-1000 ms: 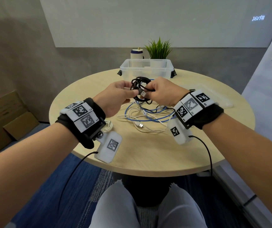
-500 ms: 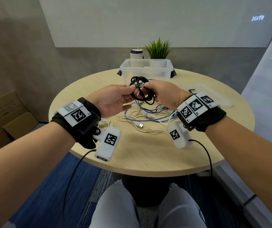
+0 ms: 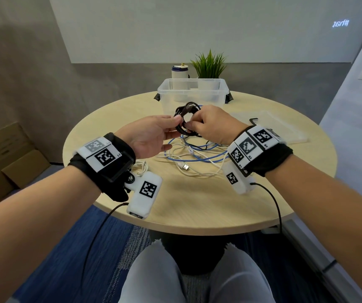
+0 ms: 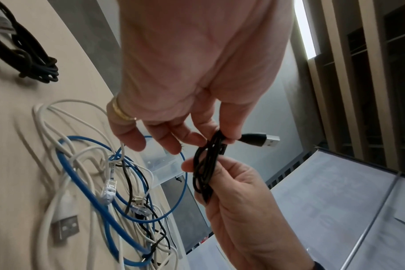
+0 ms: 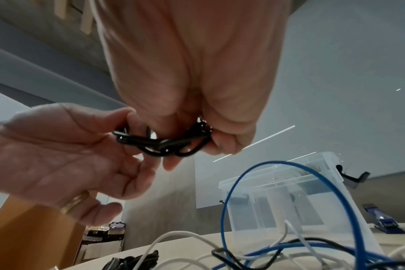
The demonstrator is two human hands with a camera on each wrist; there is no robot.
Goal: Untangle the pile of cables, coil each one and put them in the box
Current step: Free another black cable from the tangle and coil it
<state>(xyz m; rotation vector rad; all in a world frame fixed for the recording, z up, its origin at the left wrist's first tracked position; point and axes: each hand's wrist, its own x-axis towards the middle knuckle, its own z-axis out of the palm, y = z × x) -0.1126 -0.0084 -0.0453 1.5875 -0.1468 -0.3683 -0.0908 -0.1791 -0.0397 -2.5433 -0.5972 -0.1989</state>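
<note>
Head view showed two hands: the left hand (image 3: pixel 151 136) and the right hand (image 3: pixel 213 125) both pinched one coiled black cable (image 3: pixel 183 121) above a tangle of blue and white cables (image 3: pixel 197 157) on the round table (image 3: pixel 197 204); one clear box (image 3: pixel 192 95) stood behind, its contents unclear.

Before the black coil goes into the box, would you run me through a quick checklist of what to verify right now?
1. Black cable gathered into loops: ok.
2. Both hands on it: ok, left hand pinches one side, right hand grips the other.
3. Coil's USB plug tucked in: not ok, it sticks out.
4. Coil free of the pile of blue and white cables: cannot tell.
5. Box open, lid off: ok.
6. Box holds no cables yet: cannot tell.
</note>
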